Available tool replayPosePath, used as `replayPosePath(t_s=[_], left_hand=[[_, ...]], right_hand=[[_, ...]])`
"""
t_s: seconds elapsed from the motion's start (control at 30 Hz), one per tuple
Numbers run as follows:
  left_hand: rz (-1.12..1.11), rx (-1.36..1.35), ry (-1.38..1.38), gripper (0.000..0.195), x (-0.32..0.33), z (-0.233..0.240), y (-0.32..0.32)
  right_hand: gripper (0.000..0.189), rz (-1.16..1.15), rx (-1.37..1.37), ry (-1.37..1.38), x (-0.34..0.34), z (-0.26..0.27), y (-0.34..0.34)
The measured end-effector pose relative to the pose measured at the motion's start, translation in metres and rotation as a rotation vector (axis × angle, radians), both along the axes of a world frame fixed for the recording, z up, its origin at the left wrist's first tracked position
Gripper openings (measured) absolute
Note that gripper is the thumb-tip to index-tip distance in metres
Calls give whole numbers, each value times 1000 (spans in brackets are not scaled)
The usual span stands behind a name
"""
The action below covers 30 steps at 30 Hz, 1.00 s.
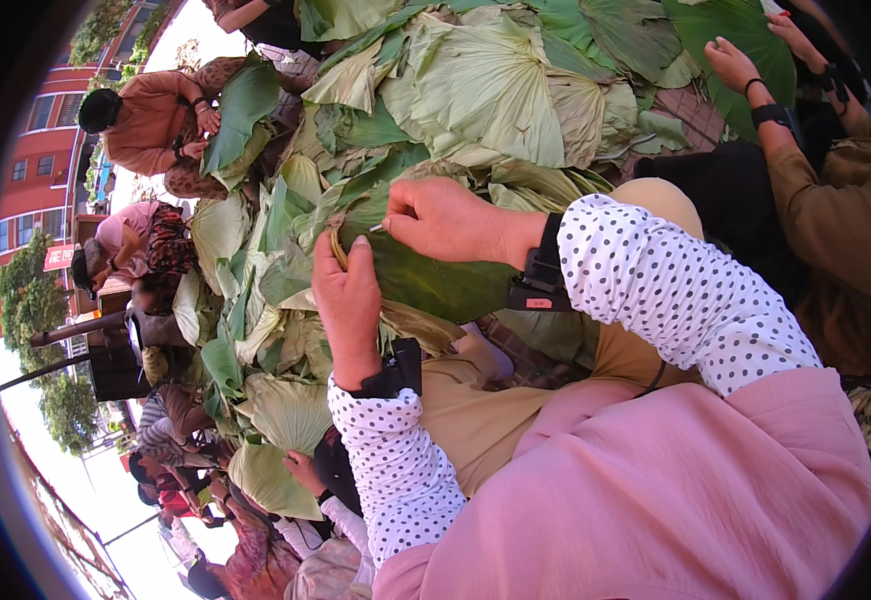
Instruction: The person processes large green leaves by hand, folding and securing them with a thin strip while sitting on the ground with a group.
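Note:
My left hand (349,304) pinches the browned, folded edges (338,247) of a stack of lotus leaves between thumb and fingers. Just beside it, my right hand (454,225) is closed with thumb against forefinger on a thin pale pin-like piece (377,227); most of it is hidden in the fingers, so its kind is unclear. A dark green lotus leaf (435,274) spreads below both hands, over my lap. Its far part passes beneath my right hand.
A heap of green and dried lotus leaves (480,82) covers the ground ahead. At right, a co-worker's hands (735,67) are at a large green leaf (750,97). Several people sit along the left, one person (150,124) with a leaf. Brick paving (687,116) shows between leaves.

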<state>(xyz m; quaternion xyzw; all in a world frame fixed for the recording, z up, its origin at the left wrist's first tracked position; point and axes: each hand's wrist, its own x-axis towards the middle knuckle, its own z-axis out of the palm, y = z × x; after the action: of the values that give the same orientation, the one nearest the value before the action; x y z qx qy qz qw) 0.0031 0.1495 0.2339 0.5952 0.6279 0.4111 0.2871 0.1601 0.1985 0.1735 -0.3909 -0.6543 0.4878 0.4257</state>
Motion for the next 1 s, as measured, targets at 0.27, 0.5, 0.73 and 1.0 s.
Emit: replayPosePath(t_s=[0.27, 0.5, 0.73, 1.0], left_hand=[[-13, 10, -26, 16, -14, -14, 2], [38, 124, 105, 24, -1, -9, -1], [64, 114, 131, 21, 5, -13, -4], [108, 173, 196, 24, 9, -15, -5]], right_hand=[[21, -1, 59, -37, 1, 3, -1], [20, 41, -43, -67, 3, 8, 0], [16, 86, -167, -48, 6, 11, -1], [14, 99, -177, 31, 3, 0, 2]])
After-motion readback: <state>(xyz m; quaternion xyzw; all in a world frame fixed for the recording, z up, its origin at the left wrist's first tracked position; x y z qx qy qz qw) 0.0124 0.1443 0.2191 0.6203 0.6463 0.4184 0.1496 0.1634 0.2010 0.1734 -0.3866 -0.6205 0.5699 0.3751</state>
